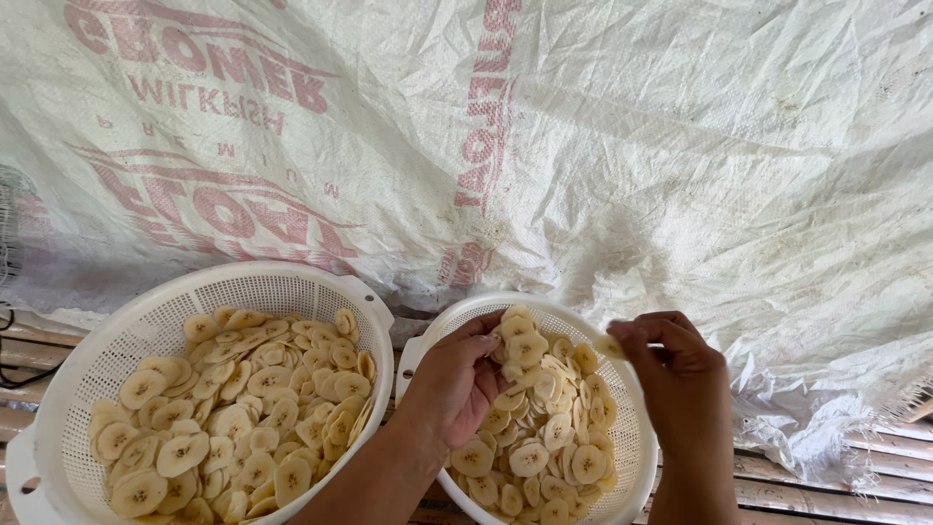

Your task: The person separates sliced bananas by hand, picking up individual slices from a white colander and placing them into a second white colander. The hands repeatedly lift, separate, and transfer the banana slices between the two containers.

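Spreading across the whole upper view: a large white woven plastic sheet (680, 165), wrinkled, made of opened sacks with faded red print, draping down toward the lower right.

Showing beneath it along the bottom edge: slatted bamboo flooring (826, 486), pale and weathered.

Sitting at lower left: a big round white perforated plastic colander (117, 340), filled with pale yellow sliced banana rounds (233, 418), heaped loosely and leaning up toward its right wall.

Standing just beside it, at lower centre: a smaller white perforated plastic colander (432, 335), also holding a pile of thin banana slices (539, 437), its rim close to the bigger one's handle.

Reaching over the smaller colander: left hand (457, 384), cupped, fingers curled around a stack of banana slices (520, 345) and gripping it above the pile.

Hovering at that colander's right rim: right hand (680, 374), thumb and fingertips pinching closed on a single pale banana slice (610, 346), lifted clear of the heap.

Keeping apart, the two hands, each closed on its own slices, the stack and the single slice near each other above the smaller colander.
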